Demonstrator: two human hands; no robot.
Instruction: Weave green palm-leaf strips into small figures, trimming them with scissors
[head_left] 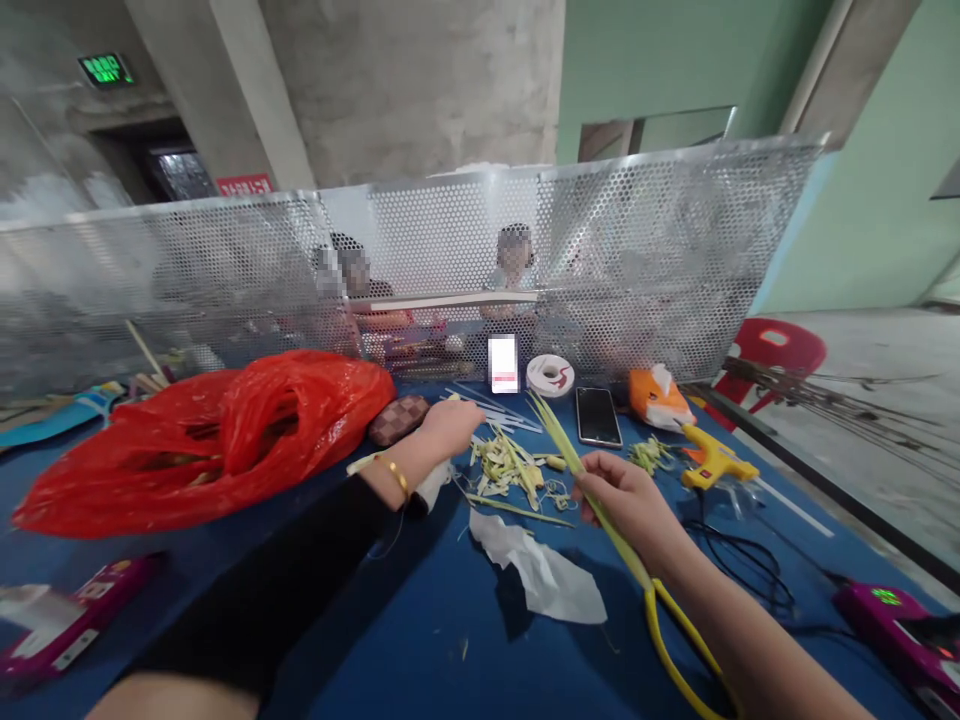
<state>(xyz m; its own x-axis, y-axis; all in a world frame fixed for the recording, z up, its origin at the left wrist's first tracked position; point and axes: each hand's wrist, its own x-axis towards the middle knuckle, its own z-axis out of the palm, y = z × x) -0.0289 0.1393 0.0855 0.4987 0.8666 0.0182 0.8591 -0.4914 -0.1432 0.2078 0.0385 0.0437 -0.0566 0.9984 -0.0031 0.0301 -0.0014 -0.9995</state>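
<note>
My right hand [621,488] is closed around a bundle of long green leaf strips [553,428], held at a slant with the tips pointing away. The lower end runs down to yellow looped handles [670,625], partly behind my forearm, that look like scissors. My left hand [452,428] reaches forward beside thin white strips [510,414]; its fingers are mostly hidden behind the back of the hand. Between the hands lies a pile of pale green trimmings [510,465], with a single green strip [517,509] just in front. Nearer me rests a crumpled white paper [540,568].
A red plastic bag [247,440] and brown checked pouch [399,420] lie left. At the back stand a lit phone [503,364], ribbon spool [550,376], dark phone [598,416] and tissue pack [660,398]. A yellow glue gun [716,458] with cable is right. A perforated screen [450,240] borders the table.
</note>
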